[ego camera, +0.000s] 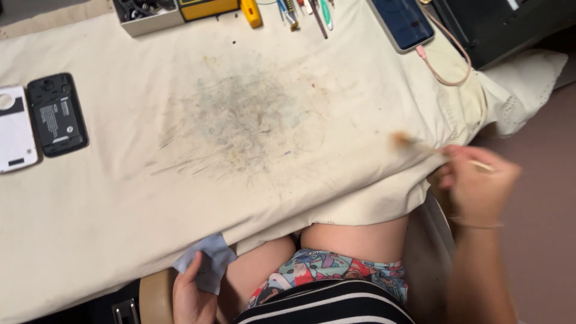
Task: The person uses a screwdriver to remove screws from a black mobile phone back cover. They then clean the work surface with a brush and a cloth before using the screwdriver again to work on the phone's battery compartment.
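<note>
My right hand [477, 183] is off the table's right edge, blurred by motion, gripping a thin wooden brush [420, 144] whose tip points left over the cream cloth [180, 180]. Below the table's near edge my left hand [192, 294] holds a small pale blue cloth [207, 261] beside my bare thigh. The cream cloth covers the table and carries a grey smudged stain [243, 117] in its middle.
An opened black phone [57, 114] and a white back cover [15, 129] lie at the left. A grey parts box [150, 15], a yellow device and several hand tools [300, 12] line the far edge. A blue phone [403, 23] with a pink cable [450, 66] sits far right.
</note>
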